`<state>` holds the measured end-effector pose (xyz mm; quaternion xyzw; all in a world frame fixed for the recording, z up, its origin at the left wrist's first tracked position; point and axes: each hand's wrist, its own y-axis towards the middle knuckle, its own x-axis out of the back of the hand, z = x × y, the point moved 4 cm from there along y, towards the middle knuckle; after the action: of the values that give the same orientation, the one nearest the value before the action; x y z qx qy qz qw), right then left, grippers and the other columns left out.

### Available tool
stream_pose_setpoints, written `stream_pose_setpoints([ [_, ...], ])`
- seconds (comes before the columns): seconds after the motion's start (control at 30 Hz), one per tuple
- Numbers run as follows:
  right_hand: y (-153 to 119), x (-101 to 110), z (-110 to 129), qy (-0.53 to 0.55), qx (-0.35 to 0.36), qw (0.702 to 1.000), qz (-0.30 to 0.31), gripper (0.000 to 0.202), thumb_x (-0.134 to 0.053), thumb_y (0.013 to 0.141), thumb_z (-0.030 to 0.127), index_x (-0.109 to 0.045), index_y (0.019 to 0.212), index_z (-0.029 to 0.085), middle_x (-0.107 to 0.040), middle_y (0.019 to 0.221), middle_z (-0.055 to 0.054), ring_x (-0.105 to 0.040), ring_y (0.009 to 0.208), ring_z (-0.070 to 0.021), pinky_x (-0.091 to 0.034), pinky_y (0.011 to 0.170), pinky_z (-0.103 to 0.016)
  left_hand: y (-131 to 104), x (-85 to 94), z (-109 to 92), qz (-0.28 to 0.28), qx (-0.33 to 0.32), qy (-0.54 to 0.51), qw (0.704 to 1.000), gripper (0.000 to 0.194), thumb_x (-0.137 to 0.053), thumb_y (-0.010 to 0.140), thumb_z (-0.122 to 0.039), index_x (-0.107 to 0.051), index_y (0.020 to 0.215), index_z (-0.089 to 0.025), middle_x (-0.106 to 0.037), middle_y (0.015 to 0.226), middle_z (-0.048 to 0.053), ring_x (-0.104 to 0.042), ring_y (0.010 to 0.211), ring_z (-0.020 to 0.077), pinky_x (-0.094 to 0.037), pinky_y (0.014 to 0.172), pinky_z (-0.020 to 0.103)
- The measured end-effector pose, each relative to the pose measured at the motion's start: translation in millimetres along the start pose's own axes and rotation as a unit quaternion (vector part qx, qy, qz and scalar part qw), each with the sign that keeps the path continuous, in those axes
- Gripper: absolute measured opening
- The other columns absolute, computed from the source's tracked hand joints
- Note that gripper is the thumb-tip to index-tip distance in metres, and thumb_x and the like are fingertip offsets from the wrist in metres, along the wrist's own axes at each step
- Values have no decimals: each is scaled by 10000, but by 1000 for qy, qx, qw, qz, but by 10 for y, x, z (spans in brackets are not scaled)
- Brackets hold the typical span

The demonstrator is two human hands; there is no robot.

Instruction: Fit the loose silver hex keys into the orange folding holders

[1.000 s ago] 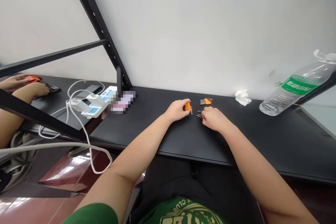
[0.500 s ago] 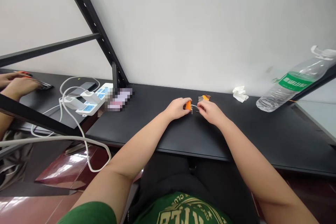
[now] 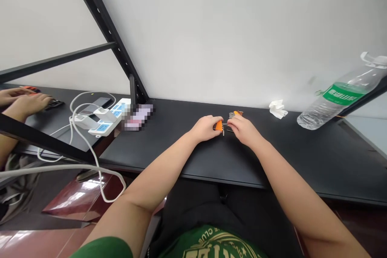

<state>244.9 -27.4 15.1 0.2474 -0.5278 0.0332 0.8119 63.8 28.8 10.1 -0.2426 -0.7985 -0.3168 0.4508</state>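
My left hand (image 3: 208, 127) is closed around an orange hex key holder (image 3: 219, 125), with a bent key end showing below it. A thin metal hex key (image 3: 225, 125) spans the small gap between the holder and my right hand (image 3: 240, 127), whose fingers pinch its other end. Just behind my right hand lies a second orange holder (image 3: 237, 113) with several keys in it. Another loose key (image 3: 230, 131) rests on the black table (image 3: 169, 141) by my right fingertips.
Crumpled tissue (image 3: 278, 109) and a tilted clear bottle (image 3: 329, 100) with a green label are at the right. On the left stand a white power strip (image 3: 110, 117) with cables, a blurred pinkish item (image 3: 139, 117) and a black frame (image 3: 121, 54). Beyond it are another person's hands (image 3: 26, 100).
The holder in my left hand is turned slightly, and the key between my hands sits a little differently. My view has shifted slightly. The other person's hands have moved a bit.
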Motion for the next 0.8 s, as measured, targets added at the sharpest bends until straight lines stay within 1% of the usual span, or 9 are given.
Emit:
stream_pose_setpoints([
  [0.13, 14, -30, 101, 59, 7, 998, 6, 214, -459, 1020, 212, -668, 977, 207, -644, 1007, -99, -611, 908, -228, -512, 842, -359, -1, 6, -89, 7, -35, 3, 999, 365, -693, 842, -296, -696, 1206, -259, -697, 893, 31, -656, 893, 228, -510, 835, 336],
  [0.23, 27, -84, 142, 135, -48, 989, -33, 117, -495, 956, 200, -607, 927, 214, -632, 946, -75, -596, 816, -207, -514, 769, -344, 3, 18, -157, 6, -53, -4, 999, 240, -691, 825, -269, -709, 1064, -253, -690, 842, 17, -642, 887, 226, -491, 860, 345],
  [0.33, 42, -159, 85, 233, -119, 964, -49, 49, -520, 938, 255, -557, 922, 227, -635, 890, -40, -593, 742, -186, -514, 714, -329, 3, 42, -172, -11, -49, -22, 998, 278, -697, 827, -287, -705, 1103, -254, -700, 859, 11, -635, 890, 220, -493, 865, 340],
  [0.43, 48, -199, -26, 287, -154, 945, -4, 149, -525, 971, 365, -565, 920, 231, -636, 812, -14, -596, 703, -185, -502, 679, -322, 0, 36, -134, -16, -41, -46, 998, 335, -691, 851, -321, -703, 1181, -265, -701, 889, 11, -641, 892, 207, -511, 857, 320],
  [0.5, 32, -143, -119, 248, -150, 957, 7, 193, -533, 979, 387, -602, 899, 224, -639, 801, -17, -594, 710, -190, -490, 689, -327, 1, 16, -77, -21, -26, -52, 998, 406, -708, 843, -327, -697, 1245, -267, -703, 928, 19, -653, 890, 201, -526, 864, 317],
  [0.57, 0, -45, -211, 157, -123, 980, 1, 180, -565, 967, 346, -643, 871, 216, -663, 874, -40, -609, 787, -201, -484, 751, -340, 5, -10, -4, -27, -5, -55, 998, 480, -733, 823, -331, -688, 1296, -258, -706, 973, 30, -665, 883, 198, -541, 871, 319],
  [0.63, -45, 12, -296, 56, -101, 993, 31, 114, -616, 932, 282, -665, 857, 211, -679, 954, -61, -618, 883, -218, -475, 810, -350, 9, -39, 68, -27, 15, -61, 998, 505, -748, 809, -341, -692, 1303, -251, -708, 990, 35, -676, 876, 198, -553, 872, 318],
  [0.73, -103, 2, -366, -44, -85, 989, 110, 77, -647, 913, 222, -685, 848, 206, -676, 968, -70, -606, 963, -233, -465, 866, -350, 12, -71, 135, -21, 27, -72, 997, 501, -753, 804, -361, -703, 1291, -251, -716, 978, 30, -687, 877, 200, -560, 882, 321],
  [0.8, -109, -20, -349, -83, -81, 984, 136, 117, -607, 929, 180, -691, 850, 201, -677, 969, -79, -604, 964, -234, -461, 868, -342, 13, -76, 148, -22, 27, -73, 997, 506, -753, 805, -371, -703, 1294, -248, -724, 976, 31, -691, 880, 204, -559, 890, 329],
])
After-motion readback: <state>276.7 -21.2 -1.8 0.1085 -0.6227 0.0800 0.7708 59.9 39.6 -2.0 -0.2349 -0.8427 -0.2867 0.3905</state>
